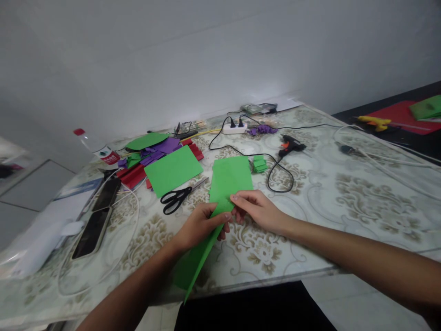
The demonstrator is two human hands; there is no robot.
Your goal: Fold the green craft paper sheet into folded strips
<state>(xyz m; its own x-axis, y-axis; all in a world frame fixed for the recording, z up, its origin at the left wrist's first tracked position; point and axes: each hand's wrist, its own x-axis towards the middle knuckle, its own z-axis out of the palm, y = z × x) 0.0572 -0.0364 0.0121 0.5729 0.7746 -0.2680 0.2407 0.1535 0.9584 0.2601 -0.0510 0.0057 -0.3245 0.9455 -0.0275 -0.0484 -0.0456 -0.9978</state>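
1. Clamping smooth, bent green sheet between fingers of left hand; pinching its edge between fingers of right hand.
2. Slanting to near edge of floral bench; cannot tell whether joined to flat green panel beyond.
3. Open room rightward, nearer than black glue gun.

1. Before me on the table, a sheet extends ahead of my left hand and right hand.
2. Scissors lie to its left, a second sheet just behind them.
3. Farther left, a phone rests nearer me than a bottle.
4. Right of my sheet sits a stack of pieces, with a glue gun farther right.
5. Behind the sheet, toward the wall, lies a power strip.
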